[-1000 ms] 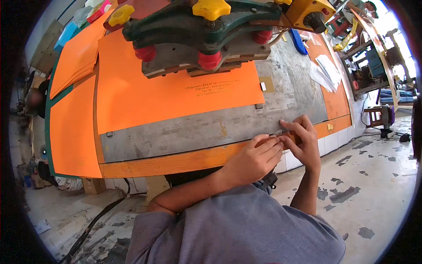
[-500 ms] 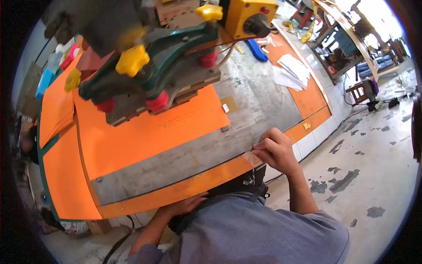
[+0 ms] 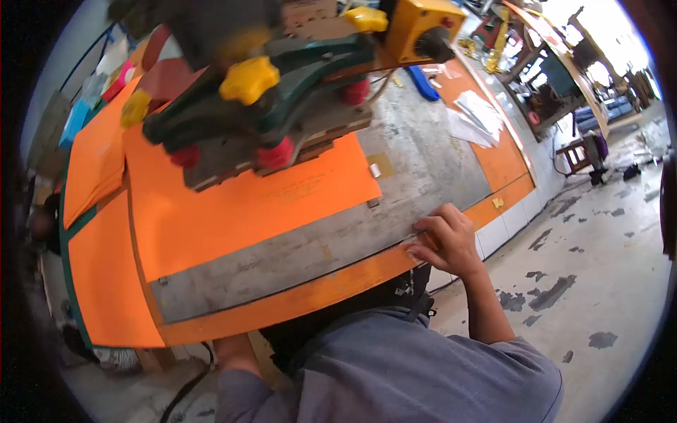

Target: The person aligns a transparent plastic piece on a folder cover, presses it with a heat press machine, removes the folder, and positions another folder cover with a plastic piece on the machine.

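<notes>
My right hand (image 3: 449, 240) rests at the near edge of the metal plate (image 3: 310, 252), over the orange table rim (image 3: 296, 299). Its fingers are half curled, with a gap between thumb and forefinger. A small pale patch shows by the thumb; what it is I cannot make out. Of my left arm only the forearm (image 3: 236, 352) shows, reaching beneath the rim, and the table hides the fingers. On the plate lies a large orange sheet (image 3: 233, 233) with faint writing. Above it hangs a dark green clamp frame (image 3: 282, 106) with yellow star knobs (image 3: 249, 80) and red feet.
Stacked orange sheets (image 3: 99, 169) lie at the left, with another orange sheet (image 3: 113, 282) nearer. A yellow control box (image 3: 423, 32), a blue tool (image 3: 423, 83) and white papers (image 3: 476, 120) are farther back. A stool (image 3: 582, 154) stands on the stained floor at right.
My left hand has gone from the table's near edge to beneath it. My right hand's thumb and forefinger have parted. The view has shifted slightly; the sheet stays in place.
</notes>
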Demonstrator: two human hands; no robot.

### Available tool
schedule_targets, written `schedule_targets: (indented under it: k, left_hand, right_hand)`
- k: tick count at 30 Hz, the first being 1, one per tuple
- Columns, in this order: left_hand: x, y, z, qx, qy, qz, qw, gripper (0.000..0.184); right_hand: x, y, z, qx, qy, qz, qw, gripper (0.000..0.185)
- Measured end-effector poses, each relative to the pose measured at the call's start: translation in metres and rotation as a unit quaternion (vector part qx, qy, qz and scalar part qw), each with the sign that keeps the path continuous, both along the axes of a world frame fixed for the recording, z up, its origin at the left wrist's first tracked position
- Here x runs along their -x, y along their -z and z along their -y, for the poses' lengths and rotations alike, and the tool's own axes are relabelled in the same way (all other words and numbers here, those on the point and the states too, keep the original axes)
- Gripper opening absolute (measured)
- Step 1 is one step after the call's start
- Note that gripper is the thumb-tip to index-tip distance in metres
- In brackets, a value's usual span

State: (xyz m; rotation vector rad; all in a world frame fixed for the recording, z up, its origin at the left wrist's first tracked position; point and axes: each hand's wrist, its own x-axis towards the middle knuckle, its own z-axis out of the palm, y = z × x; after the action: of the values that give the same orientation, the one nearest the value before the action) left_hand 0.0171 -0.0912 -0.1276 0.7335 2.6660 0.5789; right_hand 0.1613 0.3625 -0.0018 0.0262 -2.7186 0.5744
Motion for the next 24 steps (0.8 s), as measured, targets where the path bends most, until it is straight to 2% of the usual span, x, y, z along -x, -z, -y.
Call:
schedule_targets:
  k: [22, 24]
  left_hand:
    - [-0.025, -0.003, 0.010, 0.003, 0.017, 0.018, 1.000, 0.059]
    - [-0.026, -0.004, 0.011, 0.005, 0.018, 0.019, 1.000, 0.060]
  right_hand:
    - [-0.001, 0.007, 0.003, 0.052, 0.034, 0.013, 0.998, 0.031]
    - [-0.002, 0.004, 0.003, 0.157, 0.051, 0.034, 0.986, 0.030]
